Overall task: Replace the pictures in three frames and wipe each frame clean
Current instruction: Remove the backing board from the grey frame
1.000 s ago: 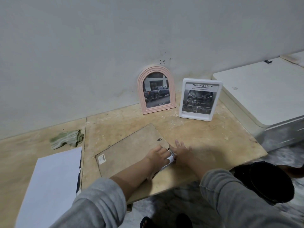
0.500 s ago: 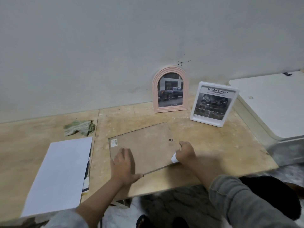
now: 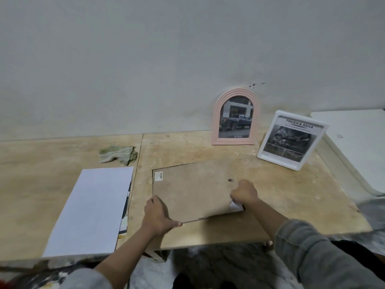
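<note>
A large frame (image 3: 193,188) lies face down on the wooden table (image 3: 270,205), its brown backing board up. My left hand (image 3: 157,215) grips the frame's near left corner. My right hand (image 3: 244,192) is curled over the near right corner, where a white edge of paper (image 3: 236,206) sticks out under the board. A pink arched frame (image 3: 235,117) with a truck picture leans on the wall. Beside it stands a white frame (image 3: 291,140) with a "TOUGH & AGILE" picture. A green striped cloth (image 3: 117,154) lies at the left back.
A stack of white sheets (image 3: 91,209) lies left of the large frame, reaching the table's front edge. A white cabinet top (image 3: 354,132) adjoins the table at the right. The wall runs along the table's back.
My left hand slid from the frame's right corner to its near left corner and took hold there. My right hand stayed at the right corner. The view shifted left.
</note>
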